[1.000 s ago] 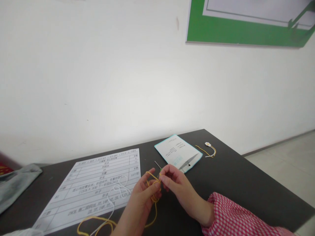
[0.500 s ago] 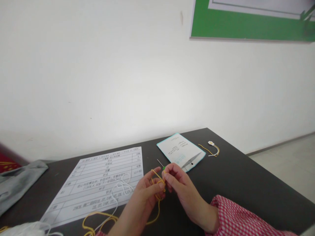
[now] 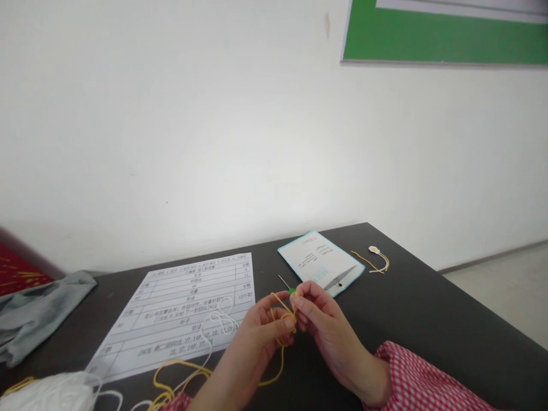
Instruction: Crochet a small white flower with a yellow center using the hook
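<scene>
Yellow yarn (image 3: 281, 294) loops around the fingers of my left hand (image 3: 268, 331), which is closed with the thumb pressing the strand. Close against it, my right hand (image 3: 322, 317) pinches at the yarn with thumb and forefinger. From these fingertips a thin crochet hook (image 3: 283, 282) sticks out, its metal shaft pointing up and left and a green part showing; the rest of it is hidden by the fingers. A loose length of the yellow yarn hangs below my hands and runs left over the table.
A black table (image 3: 411, 308) carries a printed pattern sheet (image 3: 171, 319) with white yarn (image 3: 222, 319) over it. A white ball of yarn (image 3: 51, 394) and grey cloth (image 3: 38, 314) lie left. Behind my hands are a blue-edged packet (image 3: 317, 257) and a small crocheted flower (image 3: 374, 250).
The view has shifted slightly, so more of the white yarn ball shows. My hands stay together with the yellow yarn and hook in nearly the same pose.
</scene>
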Demonstrator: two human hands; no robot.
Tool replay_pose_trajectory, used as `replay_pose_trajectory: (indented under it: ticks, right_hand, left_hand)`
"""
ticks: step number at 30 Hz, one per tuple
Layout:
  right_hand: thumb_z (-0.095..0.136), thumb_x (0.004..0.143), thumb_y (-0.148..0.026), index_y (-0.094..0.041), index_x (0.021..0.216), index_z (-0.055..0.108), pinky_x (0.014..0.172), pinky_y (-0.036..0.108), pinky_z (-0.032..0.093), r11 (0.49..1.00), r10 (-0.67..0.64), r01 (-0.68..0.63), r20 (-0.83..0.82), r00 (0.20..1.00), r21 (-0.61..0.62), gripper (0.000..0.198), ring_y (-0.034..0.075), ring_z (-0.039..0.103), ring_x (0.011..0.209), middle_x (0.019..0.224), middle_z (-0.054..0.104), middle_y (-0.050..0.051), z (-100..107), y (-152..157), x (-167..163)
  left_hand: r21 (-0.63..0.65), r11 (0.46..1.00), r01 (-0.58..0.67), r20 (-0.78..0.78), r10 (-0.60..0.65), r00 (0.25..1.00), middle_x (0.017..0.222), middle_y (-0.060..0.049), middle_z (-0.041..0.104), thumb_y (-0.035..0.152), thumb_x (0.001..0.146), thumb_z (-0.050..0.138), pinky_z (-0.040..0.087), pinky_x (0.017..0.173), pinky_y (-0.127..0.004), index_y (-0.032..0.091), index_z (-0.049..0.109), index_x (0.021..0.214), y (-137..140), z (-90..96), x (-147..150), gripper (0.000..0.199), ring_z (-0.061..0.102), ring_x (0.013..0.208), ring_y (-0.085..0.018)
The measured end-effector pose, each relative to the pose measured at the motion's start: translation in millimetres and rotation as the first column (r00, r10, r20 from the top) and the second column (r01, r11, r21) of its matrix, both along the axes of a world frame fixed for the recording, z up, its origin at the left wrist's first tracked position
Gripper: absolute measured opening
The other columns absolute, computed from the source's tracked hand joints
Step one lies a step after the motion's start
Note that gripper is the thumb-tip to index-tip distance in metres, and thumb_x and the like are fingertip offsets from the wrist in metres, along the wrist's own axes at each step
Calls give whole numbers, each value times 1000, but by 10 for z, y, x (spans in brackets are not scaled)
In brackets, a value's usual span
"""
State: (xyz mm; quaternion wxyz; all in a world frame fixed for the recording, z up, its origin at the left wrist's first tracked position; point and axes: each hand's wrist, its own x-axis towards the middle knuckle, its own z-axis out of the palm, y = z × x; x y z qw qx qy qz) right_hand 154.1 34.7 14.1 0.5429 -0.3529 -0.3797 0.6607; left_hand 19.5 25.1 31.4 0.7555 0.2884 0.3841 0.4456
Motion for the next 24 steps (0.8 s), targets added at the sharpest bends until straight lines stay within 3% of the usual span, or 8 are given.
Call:
replay_pose_trajectory:
  ticks: [6, 10, 15, 24]
  right_hand:
    - [72, 76, -38, -18, 73, 55, 51, 23, 32, 992, 127, -126, -46, 991, 15, 26, 7, 40, 51, 68, 56, -4, 57, -9, 33]
    - [69, 80, -40, -20, 77, 51, 41, 21, 17, 977, 206, -209, -85, 975, -27, 28, 3, 27, 40, 61, 55, -6, 91, -12, 39]
    - [73, 76, -38, -20, 75, 49, 40, 18, 14, 974, 198, -209, -121, 973, -83, 31, 3, 22, 44, 59, 45, -9, 119, -22, 31]
    - [76, 71, -36, -20, 75, 50, 39, 17, 13, 975, 161, -175, -106, 981, -140, 31, 3, 21, 42, 56, 46, -9, 170, -26, 43]
  left_hand:
    - [17, 1000, -3, -13, 4, 1000, 75, -2, 65, 19, 65, 82, 40, 64, -25, 14, 64, 109, 3, -42, -13, 48, 57, 66, -12]
    - [34, 999, -6, -37, 7, 999, 80, -3, 66, 21, 70, 80, 41, 70, -28, 15, 60, 115, -16, -54, -7, 50, 58, 71, -14]
    - [55, 998, 37, -75, -32, 997, 79, -4, 65, 22, 68, 80, 41, 73, -31, 15, 61, 112, -27, -5, 9, 48, 58, 73, -17]
    - [84, 992, 91, -158, -77, 984, 72, -2, 60, 23, 70, 77, 39, 69, -30, 15, 68, 91, -12, 35, -8, 24, 53, 67, -15]
